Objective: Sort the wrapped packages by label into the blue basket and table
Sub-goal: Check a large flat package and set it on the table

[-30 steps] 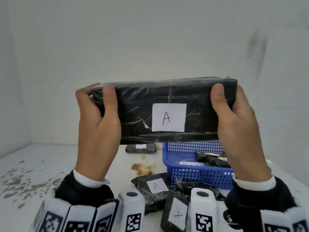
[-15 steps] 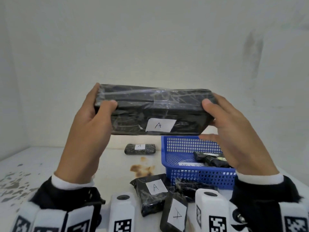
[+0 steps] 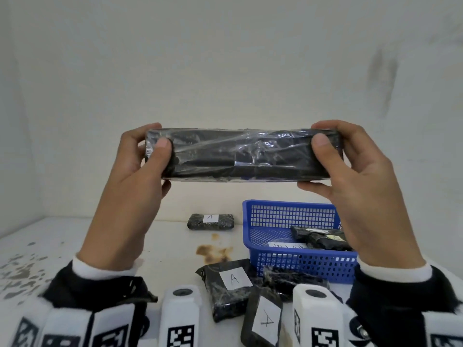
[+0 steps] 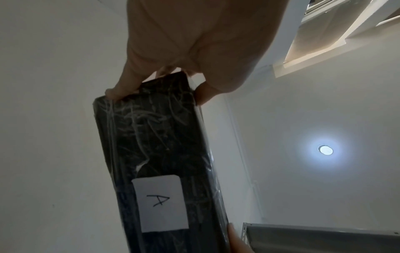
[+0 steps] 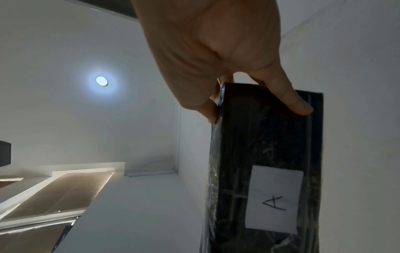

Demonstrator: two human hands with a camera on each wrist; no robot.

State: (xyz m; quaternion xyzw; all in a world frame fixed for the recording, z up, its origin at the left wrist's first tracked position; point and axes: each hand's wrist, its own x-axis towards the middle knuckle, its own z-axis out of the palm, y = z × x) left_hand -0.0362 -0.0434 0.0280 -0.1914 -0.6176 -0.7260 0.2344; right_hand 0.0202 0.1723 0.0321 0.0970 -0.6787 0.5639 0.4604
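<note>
A long black wrapped package (image 3: 241,156) is held level in the air, above the counter (image 3: 75,246) and the blue basket (image 3: 288,216). The left hand (image 3: 130,186) has one end in its grip, thumb on the near face and fingers curled over the top and behind; the right hand (image 3: 360,186) has the other end the same way, so both grips are closed on the package.

From the head view the near face between the two grips shows only crinkled film, with no label to be seen. The wrist views show what that view hides: a white label (image 4: 160,202) marked "A" on the face turned away from the head, midway between the grips, with a fingertip of each hand pressing that face.

Below the right grip the basket holds small black packages (image 3: 323,240) and a white slip. Below and between the grips, nearer the person, lie three more black packages (image 3: 230,281), two showing "A" labels. Farther off, one small "A" package (image 3: 211,221) lies alone by the wall, just left of the basket. A brown stain (image 3: 213,252) marks the counter.
</note>
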